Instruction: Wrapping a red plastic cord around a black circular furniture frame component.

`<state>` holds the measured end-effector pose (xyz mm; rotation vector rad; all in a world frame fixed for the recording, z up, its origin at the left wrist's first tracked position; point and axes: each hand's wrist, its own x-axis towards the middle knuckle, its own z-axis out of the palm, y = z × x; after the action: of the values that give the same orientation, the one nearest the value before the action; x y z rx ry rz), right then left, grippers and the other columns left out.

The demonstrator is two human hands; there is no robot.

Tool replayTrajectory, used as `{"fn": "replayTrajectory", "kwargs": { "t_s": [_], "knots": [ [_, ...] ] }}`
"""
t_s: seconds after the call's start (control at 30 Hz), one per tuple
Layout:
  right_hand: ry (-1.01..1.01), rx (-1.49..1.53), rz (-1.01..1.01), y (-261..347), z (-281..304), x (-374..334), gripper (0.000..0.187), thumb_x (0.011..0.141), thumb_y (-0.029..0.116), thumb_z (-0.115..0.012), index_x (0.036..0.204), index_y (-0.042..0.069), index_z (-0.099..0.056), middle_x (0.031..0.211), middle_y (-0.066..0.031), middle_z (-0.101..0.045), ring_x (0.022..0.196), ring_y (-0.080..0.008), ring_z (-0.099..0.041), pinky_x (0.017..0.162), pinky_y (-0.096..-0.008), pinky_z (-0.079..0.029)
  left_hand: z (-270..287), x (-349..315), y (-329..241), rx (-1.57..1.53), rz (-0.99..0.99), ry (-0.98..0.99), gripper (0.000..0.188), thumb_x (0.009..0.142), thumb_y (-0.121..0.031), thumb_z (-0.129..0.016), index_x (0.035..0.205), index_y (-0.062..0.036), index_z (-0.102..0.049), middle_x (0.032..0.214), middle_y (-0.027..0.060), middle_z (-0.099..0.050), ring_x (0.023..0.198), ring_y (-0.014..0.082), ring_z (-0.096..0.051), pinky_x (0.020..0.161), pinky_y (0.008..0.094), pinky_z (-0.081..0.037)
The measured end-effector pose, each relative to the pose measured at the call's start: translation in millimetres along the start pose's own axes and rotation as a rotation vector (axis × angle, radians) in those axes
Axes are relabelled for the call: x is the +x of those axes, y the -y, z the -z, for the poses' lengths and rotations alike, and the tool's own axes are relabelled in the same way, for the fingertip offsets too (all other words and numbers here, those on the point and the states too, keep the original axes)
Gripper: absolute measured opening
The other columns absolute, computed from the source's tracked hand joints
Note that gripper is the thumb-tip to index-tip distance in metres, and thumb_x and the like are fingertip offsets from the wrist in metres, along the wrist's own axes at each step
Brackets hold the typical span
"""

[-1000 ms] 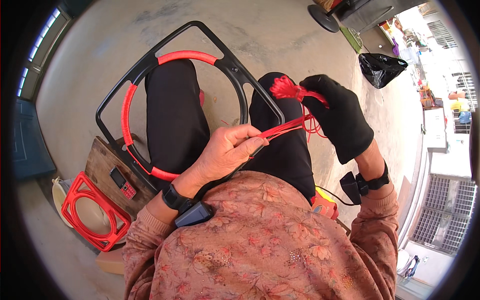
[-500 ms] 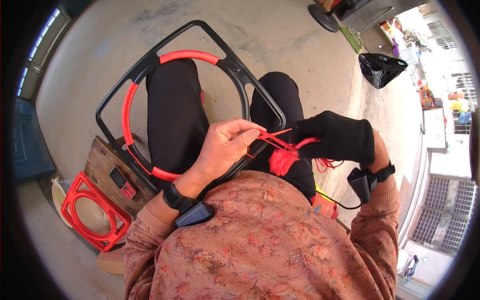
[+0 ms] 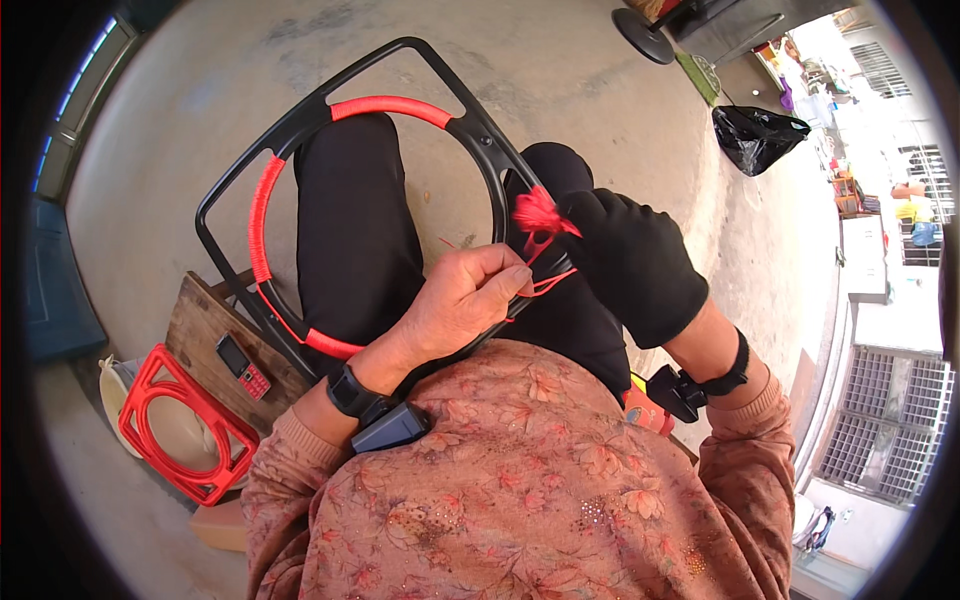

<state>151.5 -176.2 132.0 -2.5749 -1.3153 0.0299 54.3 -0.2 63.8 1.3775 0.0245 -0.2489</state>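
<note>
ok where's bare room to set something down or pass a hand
Bare floor shows between the black frame and the black bag, and inside the frame's ring between the legs. The wooden board has a bare strip left of the phone. It's crowded around the left hand, gloved right hand and red cord at the frame's right side.

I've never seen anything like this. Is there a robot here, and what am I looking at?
No robot: these are a person's own hands, seen by a wide-angle camera on the head, looking down. The bare left hand pinches thin red cord; the black-gloved right hand holds a red bundle. Over the legs lies a black frame, its ring partly covered by red wrapping. At the left, a phone lies on a wooden board.
</note>
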Motion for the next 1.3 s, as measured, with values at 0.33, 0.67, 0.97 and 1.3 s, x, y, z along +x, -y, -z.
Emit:
{"fn": "replayTrajectory", "kwargs": {
  "t_s": [0.33, 0.67, 0.97, 1.3],
  "knots": [
    [0.943, 0.865, 0.220, -32.2, 39.4, 15.1, 0.035, 0.077, 0.020, -0.075, 0.103, 0.002, -0.062, 0.087, -0.0071, -0.066, 0.080, -0.0156, -0.062, 0.074, -0.0308, -0.049, -2.2, -0.8, 4.2, 0.064, -0.039, -0.011, 0.023, 0.096, -0.019, -0.054, 0.085, -0.0003, -0.060, 0.066, -0.0064, -0.048, 0.059, 0.0007, -0.042, 0.050, 0.0183, -0.034],
    [0.188, -0.264, -0.048, -28.0, 16.9, -9.4, 0.030, 0.075, 0.004, -0.067, 0.104, 0.004, -0.061, 0.090, -0.0141, -0.065, 0.072, -0.0266, -0.065, 0.070, -0.0330, -0.052, 0.7, -2.3, 4.2, 0.063, 0.010, 0.069, 0.019, 0.094, -0.014, -0.055, 0.086, 0.0004, -0.064, 0.068, -0.0040, -0.054, 0.064, 0.0018, -0.046, 0.055, 0.0197, -0.038],
    [0.036, 0.730, -0.153, -1.6, 22.5, 7.0, 0.027, 0.077, 0.008, -0.066, 0.103, 0.004, -0.061, 0.092, -0.0143, -0.066, 0.081, -0.0301, -0.065, 0.076, -0.0334, -0.051, -3.1, 2.4, 8.8, 0.268, -0.345, 0.031, 0.020, 0.093, -0.015, -0.057, 0.085, 0.0013, -0.064, 0.067, -0.0030, -0.056, 0.060, 0.0019, -0.047, 0.052, 0.0199, -0.038],
    [0.793, 0.927, 0.302, -24.7, 33.0, -5.2, 0.027, 0.077, 0.017, -0.075, 0.095, 0.002, -0.061, 0.081, -0.0089, -0.063, 0.074, -0.0233, -0.061, 0.070, -0.0311, -0.048, -3.5, -0.3, -5.2, 0.037, 0.060, 0.015, 0.019, 0.094, -0.015, -0.056, 0.086, -0.0002, -0.064, 0.067, -0.0057, -0.053, 0.060, 0.0015, -0.044, 0.053, 0.0187, -0.038]
  ]
}}
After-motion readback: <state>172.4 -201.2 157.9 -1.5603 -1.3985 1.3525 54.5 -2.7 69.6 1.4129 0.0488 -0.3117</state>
